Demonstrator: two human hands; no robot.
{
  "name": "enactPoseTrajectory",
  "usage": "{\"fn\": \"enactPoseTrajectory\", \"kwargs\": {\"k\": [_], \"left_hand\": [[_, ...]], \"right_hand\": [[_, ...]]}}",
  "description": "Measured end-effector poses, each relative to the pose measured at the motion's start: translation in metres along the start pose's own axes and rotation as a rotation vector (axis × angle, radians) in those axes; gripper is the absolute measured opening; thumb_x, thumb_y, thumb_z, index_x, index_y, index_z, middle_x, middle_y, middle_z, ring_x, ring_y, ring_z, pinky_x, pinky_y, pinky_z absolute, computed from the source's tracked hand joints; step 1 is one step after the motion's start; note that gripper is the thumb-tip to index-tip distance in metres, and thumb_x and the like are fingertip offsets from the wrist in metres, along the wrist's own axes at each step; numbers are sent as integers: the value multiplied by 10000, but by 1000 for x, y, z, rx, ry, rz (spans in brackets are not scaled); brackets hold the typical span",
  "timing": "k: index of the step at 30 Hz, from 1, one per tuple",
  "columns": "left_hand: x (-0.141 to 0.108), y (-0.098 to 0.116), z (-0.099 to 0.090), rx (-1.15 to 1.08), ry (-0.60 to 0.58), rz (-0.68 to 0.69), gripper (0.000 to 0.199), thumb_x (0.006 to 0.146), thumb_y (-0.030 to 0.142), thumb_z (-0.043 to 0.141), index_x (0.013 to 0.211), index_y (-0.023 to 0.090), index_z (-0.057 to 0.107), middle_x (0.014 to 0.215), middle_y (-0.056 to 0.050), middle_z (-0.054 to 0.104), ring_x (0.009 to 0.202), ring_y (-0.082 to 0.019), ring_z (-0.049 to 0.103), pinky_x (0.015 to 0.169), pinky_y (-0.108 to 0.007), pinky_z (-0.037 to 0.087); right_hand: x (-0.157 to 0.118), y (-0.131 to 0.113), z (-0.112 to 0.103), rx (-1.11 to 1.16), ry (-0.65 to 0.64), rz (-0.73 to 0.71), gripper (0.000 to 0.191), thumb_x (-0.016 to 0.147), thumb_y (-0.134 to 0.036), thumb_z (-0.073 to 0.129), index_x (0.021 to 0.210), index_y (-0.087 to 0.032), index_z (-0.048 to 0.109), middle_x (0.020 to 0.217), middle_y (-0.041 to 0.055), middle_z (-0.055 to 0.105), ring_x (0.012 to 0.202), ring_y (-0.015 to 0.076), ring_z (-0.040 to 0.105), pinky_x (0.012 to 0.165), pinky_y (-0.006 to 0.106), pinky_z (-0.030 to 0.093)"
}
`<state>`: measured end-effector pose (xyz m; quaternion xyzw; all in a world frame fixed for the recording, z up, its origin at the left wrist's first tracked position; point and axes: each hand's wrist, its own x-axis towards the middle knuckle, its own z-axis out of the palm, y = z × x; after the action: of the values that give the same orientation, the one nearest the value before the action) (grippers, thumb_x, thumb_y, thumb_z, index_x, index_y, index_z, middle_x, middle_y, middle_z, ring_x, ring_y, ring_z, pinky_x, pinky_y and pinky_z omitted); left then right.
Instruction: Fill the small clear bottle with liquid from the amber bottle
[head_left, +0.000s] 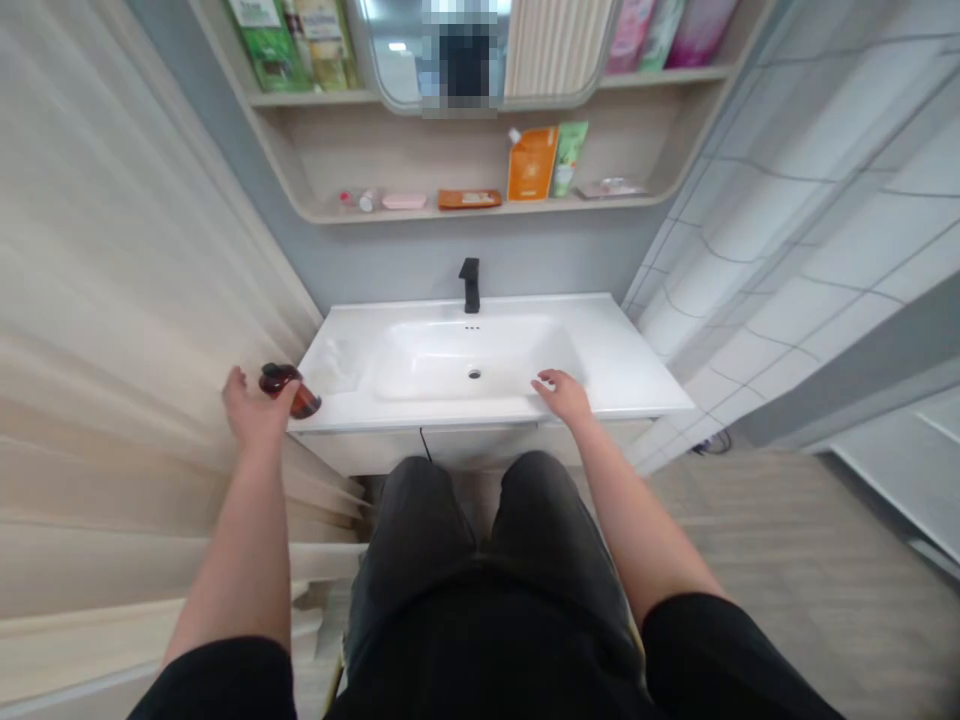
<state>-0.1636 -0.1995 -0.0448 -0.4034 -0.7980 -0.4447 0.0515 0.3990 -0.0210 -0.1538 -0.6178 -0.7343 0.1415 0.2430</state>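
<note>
**Head view:** one forward-down view over a white vanity top, both forearms in frame.

**Left hand (253,412):** closed, thumb and fingers gripping an amber bottle (291,392) at the left corner of the white vanity top (637,385).

**Bottle lie:** tilted, long axis running from the darker upper-left end down to the lower right. Whether it touches the top cannot be told.

**Right hand (566,396):** open and empty, fingers slightly spread, fingertips at the front edge of the basin (472,358).

**Nearest hand:** left, with the bottle in its grip. The right hand is well apart, with the basin's front between them.

**Surroundings:** a black faucet (469,285) stands behind the basin. A beige curtain (112,300) hangs just beside the left hand.

**Above:** a wooden shelf (289,170) carries an orange pouch (532,165), a green tube (568,158) and small items.
</note>
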Motion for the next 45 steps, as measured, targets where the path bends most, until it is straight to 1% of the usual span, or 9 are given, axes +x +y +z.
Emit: {"fn": "enactPoseTrajectory", "kwargs": {"k": [3,9,14,17,22,31,39,42,45], "left_hand": [[-30,-1,8,-53,221,-22,190,1004,364,624,1088,201,573,993,-36,635,1067,-266,631,970,-430,541],[-79,19,78,-178,-508,282,440,964,525,597,645,242,490,656,5,482,715,-194,509,743,-328,454],[-85,35,117,-121,-638,271,430,978,521,554,657,235,535,619,13,483,697,-190,510,723,-312,416],[-78,38,112,-116,-574,267,337,985,501,575,849,210,680,738,-7,618,744,-200,574,775,-312,469],[-29,52,76,57,-43,261,562,1017,399,603,1505,120,584,1333,-169,709,1027,-271,681,1037,-397,534],[22,57,87,416,-395,268,463,1015,299,604,1394,38,664,1416,-314,618,1202,-440,678,1083,-558,523],[-103,103,79,-53,-451,460,419,1022,349,676,1398,176,745,1258,-152,755,998,-305,732,1059,-457,579],[-161,140,70,-296,-519,510,301,1005,362,738,1281,260,802,1193,-102,796,1017,-288,739,1039,-448,600],[-186,165,63,-485,-540,480,274,987,383,769,1239,298,833,1229,-97,815,1191,-319,736,1135,-507,586]], "right_hand": [[-3,-5,-5,-148,-104,2,339,1082,-446,626,1173,-215,857,1227,119,850,1132,278,768,955,330,552],[-8,-18,-7,-314,-118,-15,372,1107,-386,560,1172,-186,867,1239,154,841,1151,285,761,937,322,521],[-9,-20,-10,-314,-130,-23,387,1115,-407,555,1186,-188,866,1245,152,837,1162,276,749,949,308,517],[-9,-20,-10,-315,-121,-13,377,1105,-396,560,1168,-189,868,1216,145,838,1144,270,749,935,304,515],[-9,-21,-8,-321,-110,-10,367,1097,-380,564,1174,-197,872,1215,149,835,1146,276,748,936,310,516],[-10,-24,-12,-303,-112,9,365,1092,-373,562,1165,-196,873,1220,158,829,1156,286,748,960,319,528],[-49,-58,-7,346,23,-271,603,981,-536,786,1486,-217,697,1432,169,733,1319,330,705,1186,504,541],[-91,-107,6,694,-185,-465,1083,814,-607,964,1716,-292,455,1692,181,559,1507,353,606,1204,533,548],[-120,-142,7,838,-289,-409,1123,733,-569,1028,1683,-294,496,1606,154,643,1433,344,663,1212,530,553]]}}
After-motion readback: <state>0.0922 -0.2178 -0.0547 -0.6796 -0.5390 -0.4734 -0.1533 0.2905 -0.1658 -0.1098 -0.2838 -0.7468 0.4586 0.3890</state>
